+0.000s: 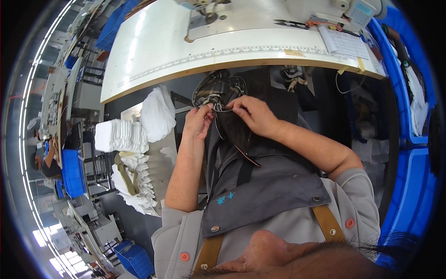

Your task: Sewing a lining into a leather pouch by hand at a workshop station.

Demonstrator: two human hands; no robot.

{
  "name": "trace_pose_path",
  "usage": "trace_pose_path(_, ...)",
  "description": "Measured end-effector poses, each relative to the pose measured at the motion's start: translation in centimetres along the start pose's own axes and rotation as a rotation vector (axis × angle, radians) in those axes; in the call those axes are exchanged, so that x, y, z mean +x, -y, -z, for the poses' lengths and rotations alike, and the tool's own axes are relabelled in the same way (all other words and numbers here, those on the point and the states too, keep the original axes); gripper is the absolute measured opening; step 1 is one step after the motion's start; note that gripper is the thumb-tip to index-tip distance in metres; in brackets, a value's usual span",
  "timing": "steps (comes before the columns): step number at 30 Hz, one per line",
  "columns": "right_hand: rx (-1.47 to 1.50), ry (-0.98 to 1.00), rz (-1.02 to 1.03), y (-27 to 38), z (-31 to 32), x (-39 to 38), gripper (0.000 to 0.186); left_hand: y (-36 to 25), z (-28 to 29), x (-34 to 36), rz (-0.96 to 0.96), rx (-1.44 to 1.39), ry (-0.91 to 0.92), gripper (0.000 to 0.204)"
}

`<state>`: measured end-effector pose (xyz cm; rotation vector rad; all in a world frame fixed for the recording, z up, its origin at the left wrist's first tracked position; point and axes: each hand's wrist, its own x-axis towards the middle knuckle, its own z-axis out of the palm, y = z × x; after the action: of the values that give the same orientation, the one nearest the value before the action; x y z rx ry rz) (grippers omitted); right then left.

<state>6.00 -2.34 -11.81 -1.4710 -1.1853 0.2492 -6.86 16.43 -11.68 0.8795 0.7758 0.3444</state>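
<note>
A dark plaid fabric piece [213, 91] with a pale cord-like edging is held over my lap, just off the table's front edge. My left hand [200, 122] is closed, its thumb and fingers pinching the near left edge of the cloth. On the other side my right hand [254, 115] pinches the edging between thumb and forefinger. A thin pale strip hangs down from the cloth between my hands. Beneath lies my dark grey apron [267, 197]; the fingertips partly hide the exact spot of each grip.
Beyond my hands stands a white sewing table [158, 51] with a machine base [232, 18], black snips [290, 23] and a paper pad [344, 43]. At left are stacked white fabric pieces [121, 136]. Blue bins [405, 186] line the right; a co-worker [50, 160] sits far left.
</note>
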Motion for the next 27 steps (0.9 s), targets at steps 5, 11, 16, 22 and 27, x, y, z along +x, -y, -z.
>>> trace_pose_path(5,0.347,-0.004,-0.156,3.6,2.7,1.6,0.008,-6.2,2.8,-2.9,-0.122,0.062,0.081,0.009)
trace_pose_path(11,0.699,-0.055,-0.102,11.5,10.3,1.3,0.018,-14.0,6.6,-9.3,-0.349,0.19,0.029,0.009)
trace_pose_path(16,1.037,-0.165,0.006,13.8,20.2,0.4,0.038,-17.1,8.0,-14.6,-0.491,0.267,-0.01,0.009)
trace_pose_path(22,0.843,-0.76,0.17,13.6,33.4,2.1,0.037,-15.3,5.6,-16.9,-0.418,0.315,0.127,0.006)
trace_pose_path(27,0.241,-0.233,0.292,17.8,18.0,3.1,0.017,-7.3,3.8,-19.0,-0.177,0.198,0.305,0.014)
